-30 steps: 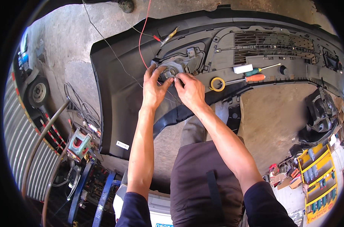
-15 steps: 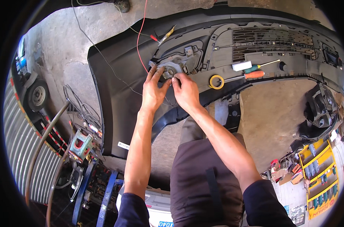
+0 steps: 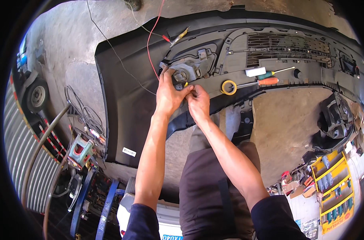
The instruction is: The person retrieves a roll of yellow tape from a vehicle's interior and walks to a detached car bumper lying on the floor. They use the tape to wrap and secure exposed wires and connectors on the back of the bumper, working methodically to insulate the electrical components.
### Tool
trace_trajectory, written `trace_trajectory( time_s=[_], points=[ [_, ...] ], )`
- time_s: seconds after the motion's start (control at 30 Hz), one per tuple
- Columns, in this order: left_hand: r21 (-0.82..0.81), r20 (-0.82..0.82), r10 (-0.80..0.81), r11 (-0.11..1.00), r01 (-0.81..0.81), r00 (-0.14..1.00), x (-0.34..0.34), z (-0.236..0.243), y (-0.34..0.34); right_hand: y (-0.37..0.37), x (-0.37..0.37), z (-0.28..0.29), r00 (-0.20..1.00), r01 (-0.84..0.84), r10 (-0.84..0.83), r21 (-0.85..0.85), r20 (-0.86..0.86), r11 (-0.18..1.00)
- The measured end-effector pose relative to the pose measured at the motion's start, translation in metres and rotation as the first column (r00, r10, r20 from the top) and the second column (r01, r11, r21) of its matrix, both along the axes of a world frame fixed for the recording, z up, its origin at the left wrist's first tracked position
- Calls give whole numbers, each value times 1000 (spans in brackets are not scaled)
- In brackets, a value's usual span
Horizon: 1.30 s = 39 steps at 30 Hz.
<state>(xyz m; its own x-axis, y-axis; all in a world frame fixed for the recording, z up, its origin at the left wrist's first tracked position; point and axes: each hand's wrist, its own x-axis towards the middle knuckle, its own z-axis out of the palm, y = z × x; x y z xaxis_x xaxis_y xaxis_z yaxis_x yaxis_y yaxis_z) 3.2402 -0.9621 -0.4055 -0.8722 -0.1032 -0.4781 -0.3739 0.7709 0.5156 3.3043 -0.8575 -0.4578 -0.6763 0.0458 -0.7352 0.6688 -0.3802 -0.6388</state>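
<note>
Both hands have crept up the black bumper point(image 3: 122, 120). Left hand point(image 3: 168, 94) now cups the grey fog lamp housing point(image 3: 186, 72); right hand point(image 3: 198, 103), just below, pinches a small yellow bit. Looks like fitting is underway. Tape roll point(image 3: 229, 87) sits right of them.

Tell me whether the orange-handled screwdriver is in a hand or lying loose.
Lying loose. The orange-handled screwdriver rests on the bumper beside the yellow tape roll, while both hands work at the fog lamp housing.
</note>
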Motion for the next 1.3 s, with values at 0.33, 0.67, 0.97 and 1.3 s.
trace_trajectory(
  time_s=[0.33,0.67,0.97,1.3],
  points=[
    [-69,47,0,998,3,999,-6,-2,4,-14,-4,6,914,381,-292,-353,282,854],
    [-10,32,-39,999,39,999,-4,8,-5,-20,0,-2,935,329,-236,-394,266,858],
    [144,186,-10,989,-17,983,5,15,-29,-2,-18,-5,999,28,-35,-220,-25,975],
    [-124,100,-258,955,269,961,-18,32,-26,3,-37,11,978,-193,190,26,90,981]
  ],
)
